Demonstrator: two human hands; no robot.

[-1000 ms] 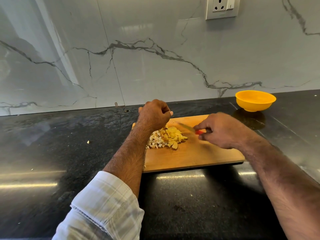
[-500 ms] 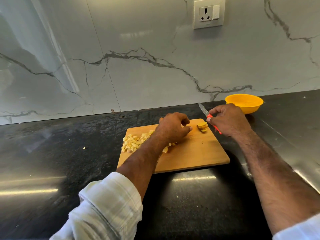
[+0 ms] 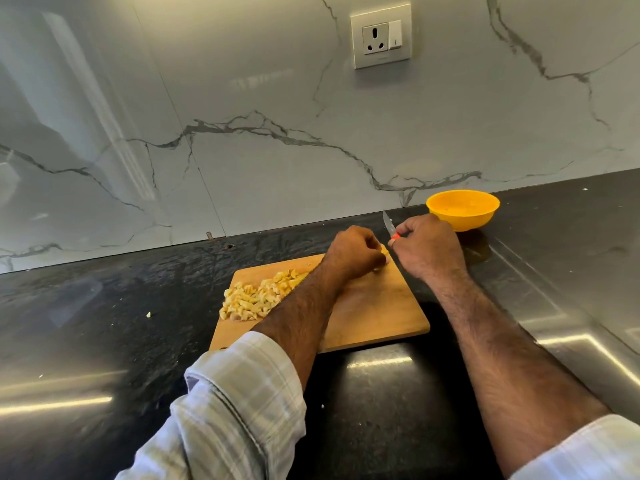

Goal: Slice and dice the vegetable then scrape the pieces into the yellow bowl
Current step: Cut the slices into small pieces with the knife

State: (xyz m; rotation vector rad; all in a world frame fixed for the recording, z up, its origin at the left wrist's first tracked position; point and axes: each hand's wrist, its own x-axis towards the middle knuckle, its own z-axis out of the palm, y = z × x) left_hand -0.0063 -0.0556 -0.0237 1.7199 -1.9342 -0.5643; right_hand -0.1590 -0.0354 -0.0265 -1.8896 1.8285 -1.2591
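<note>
A wooden cutting board (image 3: 377,313) lies on the black counter. A heap of pale yellow diced vegetable (image 3: 258,299) covers the board's left part. My left hand (image 3: 353,254) is curled over a small stack of yellow slices (image 3: 384,251) at the board's far right corner, and mostly hides them. My right hand (image 3: 429,247) grips a small knife (image 3: 388,225) by its red handle, blade pointing up and away, just right of the slices. The yellow bowl (image 3: 462,209) stands behind my right hand near the wall.
A stray vegetable bit (image 3: 149,314) lies on the dark counter (image 3: 104,306) left of the board. A marble backsplash with a wall socket (image 3: 381,36) rises behind. A steel surface (image 3: 571,289) runs along the right.
My left hand has left the diced heap and moved right onto the slices at the board's far corner. The knife has lifted off the board, its blade now pointing up.
</note>
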